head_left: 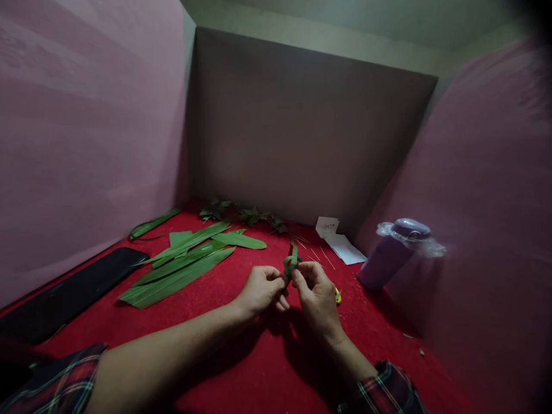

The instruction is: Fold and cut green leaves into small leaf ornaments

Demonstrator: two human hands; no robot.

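Note:
Between my two hands a narrow green leaf strip (291, 260) is bent into a small loop, with one end sticking up. My left hand (264, 288) pinches its lower left side between thumb and fingers. On the other side, the thumb and forefinger of my right hand (317, 293) close on the loop. Both hands are above the red cloth (241, 368). Part of the strip is hidden behind my fingertips. A yellow object (338, 296) shows just past my right hand, mostly covered by it.
Long green leaves (181, 276) lie to the left, near a black flat slab (73, 293). Leafy sprigs (252, 215) lie at the back. Thin sticks (326, 257) and white papers (345, 249) are behind my right hand. A purple tumbler (386, 259) stands right; pink walls flank the cloth.

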